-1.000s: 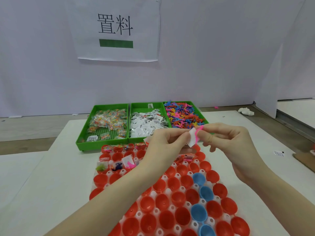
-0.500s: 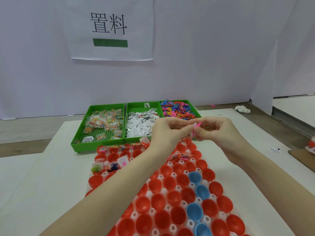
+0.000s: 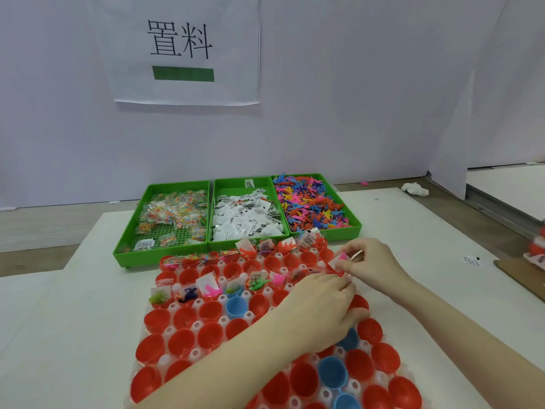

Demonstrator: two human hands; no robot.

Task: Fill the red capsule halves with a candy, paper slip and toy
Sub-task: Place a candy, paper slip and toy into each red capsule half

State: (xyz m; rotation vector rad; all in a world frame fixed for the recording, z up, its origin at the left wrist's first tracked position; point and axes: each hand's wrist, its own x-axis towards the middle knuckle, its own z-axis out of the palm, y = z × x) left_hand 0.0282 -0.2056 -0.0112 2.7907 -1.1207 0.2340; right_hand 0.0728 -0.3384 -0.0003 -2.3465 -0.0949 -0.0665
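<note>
A clear holder sheet point(image 3: 165, 361) of red capsule halves point(image 3: 182, 343) is seen nearest the camera, with a few blue halves point(image 3: 332, 372) mixed in. The left hand point(image 3: 321, 308) is laid over the right part of the sheet, fingers curled down onto the cups (what it grips, if anything, cannot be told). Just beyond it, touching it, the right hand point(image 3: 373, 265) is held at the sheet's right edge; a white paper slip point(image 3: 335, 264) with a pink toy point(image 3: 343, 256) is pinched between thumb and fingertips, above a red half. Cups in the far rows are already filled with wrapped candy, slips and small toys point(image 3: 259, 284). Behind the sheet, 3 green trays are set side by side: candies point(image 3: 172, 212) left, paper slips point(image 3: 246, 218) middle, coloured toys point(image 3: 306, 202) right. A paper sign point(image 3: 184, 48) is fixed to the back wall.
</note>
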